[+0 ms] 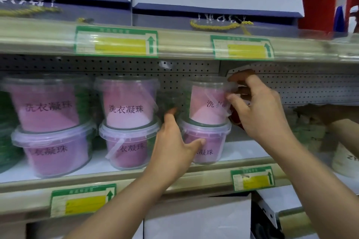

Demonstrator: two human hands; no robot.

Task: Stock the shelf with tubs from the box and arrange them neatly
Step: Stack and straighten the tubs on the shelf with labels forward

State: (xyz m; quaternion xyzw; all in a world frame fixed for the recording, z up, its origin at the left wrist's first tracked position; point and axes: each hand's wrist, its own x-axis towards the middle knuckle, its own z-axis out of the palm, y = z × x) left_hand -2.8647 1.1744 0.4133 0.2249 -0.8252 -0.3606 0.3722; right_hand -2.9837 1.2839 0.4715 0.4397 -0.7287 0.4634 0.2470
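Right hand: the right hand (258, 110) is up at the rim of the upper right tub (206, 103), its fingers curled round the lid edge on the tub's right side, the thumb lower down against the clear wall. It holds the tub; the grip is narrow, closed on the rim.

Left hand: the left hand (174, 141) is below and to the left of that grip. Its thumb lies across the front of the lower right tub (206, 143) and its straight fingers reach up into the gap to the left of the held tub. Whether the palm presses the lower tub's side I cannot tell.

Held tub: clear plastic with a pink label and black characters, it sits on the lid of the lower right tub, slightly tilted.

Lower right tub: directly under the grip, on the shelf board (242, 151), near the front edge.

Middle stack: to the left of both hands, an upper tub (127, 103) stands on a lower tub (126, 145), each with a loose white handle.

Left stack: further left again, another pair of tubs (50, 122), one atop the other.

Price tags: green and yellow tags (116, 41) run along the shelf rail above the grip, and more along the rail below.

Behind: perforated back panel (310, 85), to the right of the held tub.

Far right: a pale tub (344, 159) stands well apart from the hands.
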